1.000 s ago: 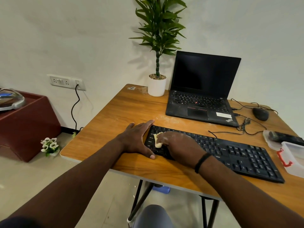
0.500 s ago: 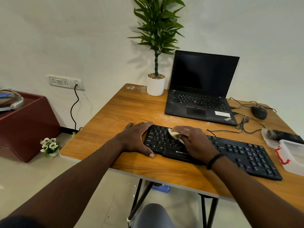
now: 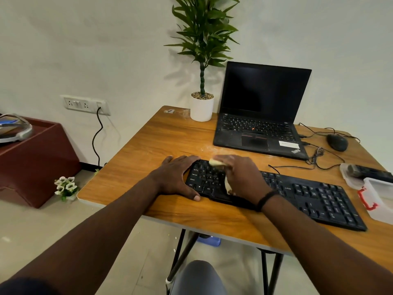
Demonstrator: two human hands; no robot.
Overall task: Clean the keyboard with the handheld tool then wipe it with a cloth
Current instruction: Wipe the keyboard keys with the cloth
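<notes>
Keyboard (image 3: 297,192) long axis runs left–right along surface (image 3: 161,141). Left hand (image 3: 176,177) flat, bracing left end. Right hand (image 3: 240,175) grips cloth (image 3: 215,162) over left keys — unwiped stretch lies rightward.

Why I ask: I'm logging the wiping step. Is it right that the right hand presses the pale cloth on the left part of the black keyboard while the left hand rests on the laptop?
Not quite. In the head view the left hand rests on the table against the left end of the keyboard, not on the laptop. The right hand does press the cloth on the keyboard's left part.
</notes>
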